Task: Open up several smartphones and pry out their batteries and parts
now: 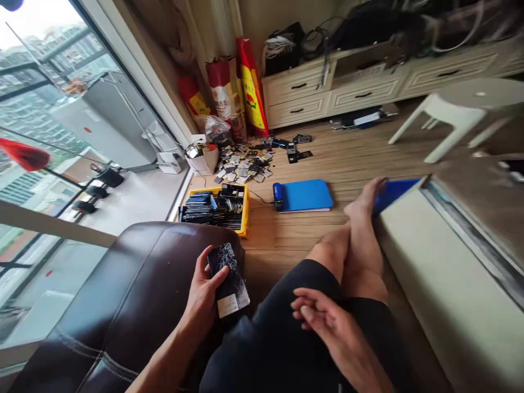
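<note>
A dark phone (231,273) with a badly cracked screen and a pale label at its lower end is held in my left hand (208,281), the thumb lying across the glass. It is beside the brown leather seat. My right hand (325,319) hovers over my dark shorts, away from the phone, its fingers curled loosely and apart, with nothing seen in them. Beyond the seat, a yellow crate (245,213) on the floor holds many dark phones packed in rows.
A blue mat (307,195) with a small blue device (278,196) lies on the wooden floor. Behind the crate is a heap of small flat parts (245,164). A white stool (458,112) and a pale table (454,262) are at the right; drawers (298,98) line the back.
</note>
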The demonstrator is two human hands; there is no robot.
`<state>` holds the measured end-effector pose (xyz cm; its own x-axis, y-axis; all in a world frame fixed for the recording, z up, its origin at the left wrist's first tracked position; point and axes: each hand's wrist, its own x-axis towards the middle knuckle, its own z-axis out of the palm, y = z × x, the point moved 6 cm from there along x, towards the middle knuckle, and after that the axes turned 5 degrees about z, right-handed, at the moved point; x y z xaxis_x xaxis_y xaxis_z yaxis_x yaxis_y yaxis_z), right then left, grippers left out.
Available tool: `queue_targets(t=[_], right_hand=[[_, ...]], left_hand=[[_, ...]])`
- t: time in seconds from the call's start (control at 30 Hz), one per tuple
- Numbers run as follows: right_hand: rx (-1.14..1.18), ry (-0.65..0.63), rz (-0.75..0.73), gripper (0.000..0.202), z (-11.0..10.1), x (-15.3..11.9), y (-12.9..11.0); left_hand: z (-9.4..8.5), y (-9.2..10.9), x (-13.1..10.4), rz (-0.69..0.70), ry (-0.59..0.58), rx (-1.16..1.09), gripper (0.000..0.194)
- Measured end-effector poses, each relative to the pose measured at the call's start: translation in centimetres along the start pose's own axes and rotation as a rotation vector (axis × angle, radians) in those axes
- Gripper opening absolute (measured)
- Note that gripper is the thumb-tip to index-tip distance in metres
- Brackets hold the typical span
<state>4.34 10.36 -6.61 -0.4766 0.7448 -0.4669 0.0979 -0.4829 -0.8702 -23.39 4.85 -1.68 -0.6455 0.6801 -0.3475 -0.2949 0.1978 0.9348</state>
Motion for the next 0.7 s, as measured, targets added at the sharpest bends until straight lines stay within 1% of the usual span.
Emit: queue_targets(t=[0.03,0.07,0.1,0.13,0.17,0.2,0.23,0.27,0.3,0.33,0.37,0.4,0.43,0.47,0.5,0.53,0.57,0.6,0.63,0.7], right_hand=[[0.004,-0.069,0.028,0.054,1.6,-0.5,-0.6],[0.018,-0.099,0.031,0.053,2.6,-0.8,-1.2],[0.04,-0.09,0.022,0.053,2.9,-1.1,-1.7],[0.061,-0.044,0.013,0.053,2.6,-1.4,-2.1],[0.081,0.017,-0.002,0.052,1.7,-1.6,-2.3],[0.092,0.086,-0.015,0.051,0.4,-2.0,-2.4],[0.091,0.15,-0.023,0.048,-1.1,-2.5,-2.6],[0.074,0.197,-0.023,0.046,-2.7,-3.0,-2.7],[0.045,0.222,-0.011,0.044,-4.2,-3.6,-2.8],[0.014,0.224,0.014,0.042,-5.5,-4.1,-2.9],[-0.005,0.208,0.047,0.041,-6.5,-4.5,-3.0],[0.0,0.175,0.082,0.04,-7.2,-4.8,-3.0],[0.027,0.135,0.115,0.039,-7.6,-5.1,-3.0],[0.07,0.096,0.142,0.038,-7.6,-5.3,-3.0],[0.125,0.074,0.156,0.039,-7.6,-5.5,-3.1],[0.182,0.075,0.158,0.041,-7.5,-5.6,-3.1],[0.233,0.095,0.147,0.044,-7.5,-5.7,-3.2],[0.272,0.137,0.124,0.048,-7.6,-5.8,-3.3],[0.292,0.206,0.086,0.05,-7.9,-5.9,-3.4],[0.247,0.36,-0.004,0.047,-8.7,-6.5,-3.8]], left_hand=[[2.9,-0.7,-0.7,0.016,-0.064,-0.041,0.093],[5.5,-1.3,-1.4,0.034,-0.122,-0.065,0.09],[7.5,-1.9,-2.1,0.049,-0.185,-0.074,0.087],[9.2,-2.4,-2.6,0.055,-0.258,-0.065,0.083],[10.4,-2.8,-3.0,0.053,-0.336,-0.031,0.08],[11.1,-3.2,-3.1,0.067,-0.402,0.039,0.077],[11.4,-3.2,-3.0,0.119,-0.449,0.147,0.077],[11.5,-3.0,-2.8,0.207,-0.495,0.289,0.076],[11.6,-2.5,-2.6,0.351,-0.526,0.453,0.078],[12.1,-2.0,-2.8,0.521,-0.601,0.604,0.08],[12.9,-1.6,-3.3,0.686,-0.716,0.726,0.083],[13.8,-1.6,-4.2,0.82,-0.876,0.811,0.088],[14.8,-1.8,-5.4,0.901,-1.057,0.856,0.091],[15.7,-2.2,-6.5,0.92,-1.219,0.869,0.093],[16.5,-2.6,-7.5,0.884,-1.336,0.862,0.093],[17.3,-3.0,-8.2,0.801,-1.402,0.835,0.092],[18.0,-3.3,-8.8,0.685,-1.425,0.777,0.089],[18.7,-3.5,-9.2,0.545,-1.417,0.681,0.085],[19.1,-3.9,-9.5,0.372,-1.388,0.555,0.081],[19.5,-5.0,-10.3,0.018,-1.316,0.287,0.076]])
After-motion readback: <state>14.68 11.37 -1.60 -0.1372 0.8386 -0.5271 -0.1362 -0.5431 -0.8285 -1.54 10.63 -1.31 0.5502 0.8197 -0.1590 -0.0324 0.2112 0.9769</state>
